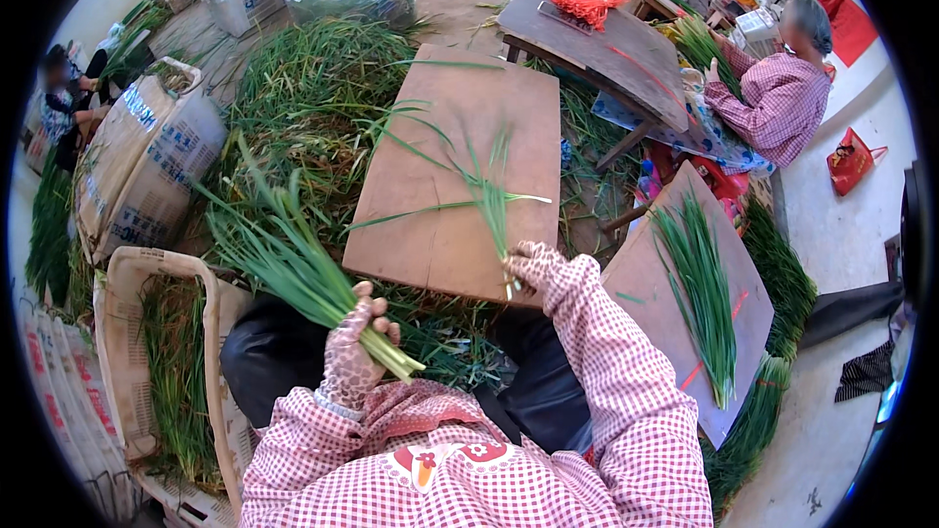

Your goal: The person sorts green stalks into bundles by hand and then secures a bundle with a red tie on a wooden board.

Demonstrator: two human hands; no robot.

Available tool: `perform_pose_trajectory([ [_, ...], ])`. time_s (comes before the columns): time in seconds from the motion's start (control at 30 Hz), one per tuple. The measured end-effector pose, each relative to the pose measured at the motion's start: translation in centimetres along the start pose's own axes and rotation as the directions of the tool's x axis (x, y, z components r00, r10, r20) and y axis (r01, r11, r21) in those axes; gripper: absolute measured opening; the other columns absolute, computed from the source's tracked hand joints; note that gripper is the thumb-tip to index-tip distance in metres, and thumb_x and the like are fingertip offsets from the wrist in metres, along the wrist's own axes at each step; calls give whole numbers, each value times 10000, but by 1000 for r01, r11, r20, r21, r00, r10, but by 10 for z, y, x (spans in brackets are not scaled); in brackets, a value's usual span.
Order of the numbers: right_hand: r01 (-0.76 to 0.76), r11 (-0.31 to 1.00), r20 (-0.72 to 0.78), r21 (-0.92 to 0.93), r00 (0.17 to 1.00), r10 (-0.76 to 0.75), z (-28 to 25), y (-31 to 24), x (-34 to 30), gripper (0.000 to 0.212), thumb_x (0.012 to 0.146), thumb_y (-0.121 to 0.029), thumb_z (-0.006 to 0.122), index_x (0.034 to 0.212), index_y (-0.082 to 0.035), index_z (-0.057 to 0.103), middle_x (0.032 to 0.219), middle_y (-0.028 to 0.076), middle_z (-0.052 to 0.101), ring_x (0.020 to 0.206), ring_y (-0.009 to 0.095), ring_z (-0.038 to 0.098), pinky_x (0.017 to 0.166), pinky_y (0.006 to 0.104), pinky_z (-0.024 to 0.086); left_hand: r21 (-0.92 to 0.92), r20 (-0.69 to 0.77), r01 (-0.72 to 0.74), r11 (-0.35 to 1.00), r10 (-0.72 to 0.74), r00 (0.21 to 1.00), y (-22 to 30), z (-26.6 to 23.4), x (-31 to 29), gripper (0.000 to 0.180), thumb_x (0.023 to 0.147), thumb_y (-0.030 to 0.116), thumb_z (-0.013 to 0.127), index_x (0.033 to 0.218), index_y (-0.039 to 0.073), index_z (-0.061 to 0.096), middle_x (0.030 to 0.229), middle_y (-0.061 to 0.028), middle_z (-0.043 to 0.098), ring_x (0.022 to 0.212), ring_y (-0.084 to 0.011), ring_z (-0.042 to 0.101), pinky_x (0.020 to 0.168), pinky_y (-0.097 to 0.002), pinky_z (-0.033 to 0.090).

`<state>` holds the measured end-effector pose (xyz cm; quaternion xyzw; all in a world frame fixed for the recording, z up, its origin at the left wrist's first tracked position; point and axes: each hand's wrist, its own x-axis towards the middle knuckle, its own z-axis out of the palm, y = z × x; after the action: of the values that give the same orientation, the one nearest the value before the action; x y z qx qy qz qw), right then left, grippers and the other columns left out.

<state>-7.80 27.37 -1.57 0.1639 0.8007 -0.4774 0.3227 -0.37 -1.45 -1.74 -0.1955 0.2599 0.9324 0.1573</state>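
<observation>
On the wooden board (445, 205) just ahead, a few loose green stalks (489, 196) lie under the right hand (533, 266), whose fingers are pinched closed on their near ends. The left hand (354, 357), nearer and to the left, grips a full bunch of chives (293, 259). This looks like gathering; next, the picked stalks would need carrying left to join the bunch.

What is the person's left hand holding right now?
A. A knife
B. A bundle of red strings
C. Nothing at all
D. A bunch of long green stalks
D: the left hand is closed around a bunch of long green stalks that fan up and to the left, while the right hand pinches a few thinner stalks lying on the wooden board.
</observation>
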Motion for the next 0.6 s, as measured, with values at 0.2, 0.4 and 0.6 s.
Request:
perform_pose_trajectory([
  [0.2, 171, 962, 346, 213, 908, -238, 64, 6, -45, 348, 836, -243, 607, 1046, 21, 521, 725, 72, 605, 559, 104, 533, 488, 238, 428, 294, -35, 233, 927, -234, 972, -29, -1, 24, 409, 876, 141, 539, 1255, 68, 403, 1020, -94, 592, 720, -118, 536, 693, -315, 484],
  [0.4, 369, 927, 311, 64, 875, -370, 107, -7, -60, 246, 868, -263, 529, 891, -20, 555, 699, 61, 583, 631, 147, 556, 547, 316, 443, 498, -5, 98, 862, -110, 994, -14, 21, 22, 298, 767, 96, 668, 1050, 49, 588, 915, -54, 619, 793, -150, 583, 702, -317, 490],
  [0.6, 432, 528, 477, -731, 877, -58, 121, 68, -37, 289, 840, -352, 491, 912, -90, 590, 863, 134, 624, 805, 300, 606, 715, 400, 479, 545, 152, -456, 703, 452, 879, 36, 13, 26, 311, 770, 34, 646, 1073, 34, 576, 1048, -33, 580, 868, -96, 550, 736, -230, 437],
])
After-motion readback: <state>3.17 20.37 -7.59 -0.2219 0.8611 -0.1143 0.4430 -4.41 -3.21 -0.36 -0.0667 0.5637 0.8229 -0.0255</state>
